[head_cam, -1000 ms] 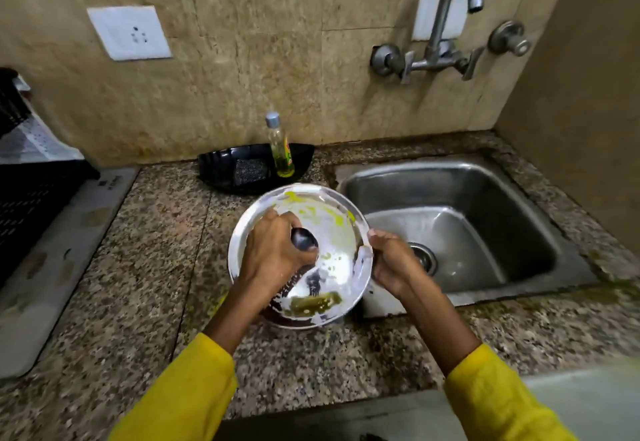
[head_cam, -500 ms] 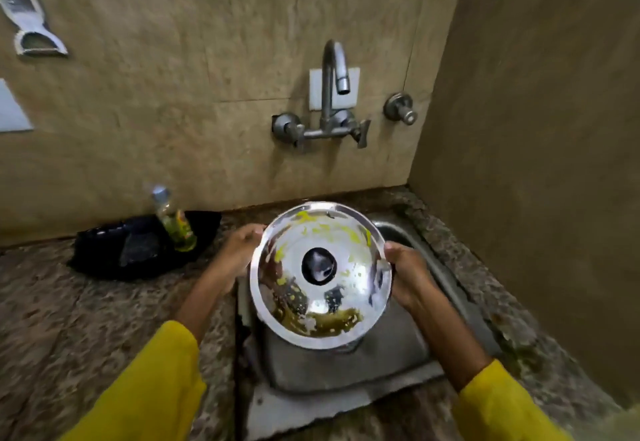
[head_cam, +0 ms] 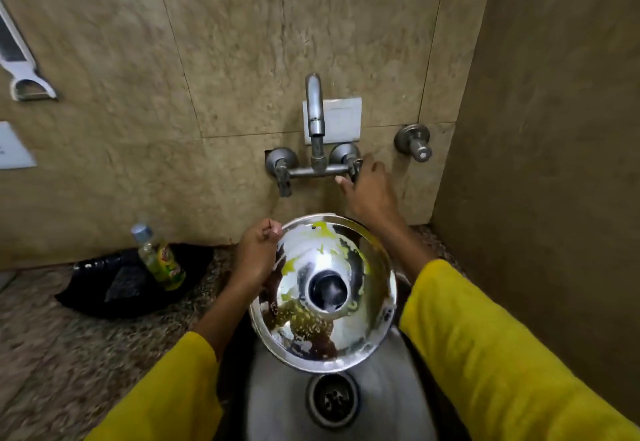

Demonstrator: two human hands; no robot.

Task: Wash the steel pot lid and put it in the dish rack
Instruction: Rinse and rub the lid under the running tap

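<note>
The round steel pot lid (head_cam: 360, 333) has a black knob in its middle and yellow-green food smears on its shiny top. It hangs over the sink (head_cam: 277, 402), above the drain. My left hand (head_cam: 258, 253) grips its left rim. My right hand (head_cam: 369, 191) is off the lid and rests on the right tap handle of the wall faucet (head_cam: 314, 118), fingers curled around it. No water runs from the spout. The dish rack is out of view.
A black tray (head_cam: 90, 298) on the granite counter at left holds a scrub pad and a small bottle of yellow-green liquid (head_cam: 157, 257). A second valve (head_cam: 414, 142) sticks out of the wall right of the faucet. A tiled side wall closes the right.
The lid moved from the counter to over the sink. My right hand let go of its right rim and reached up to the tap handle; my left hand shifted from the knob to the left rim.
</note>
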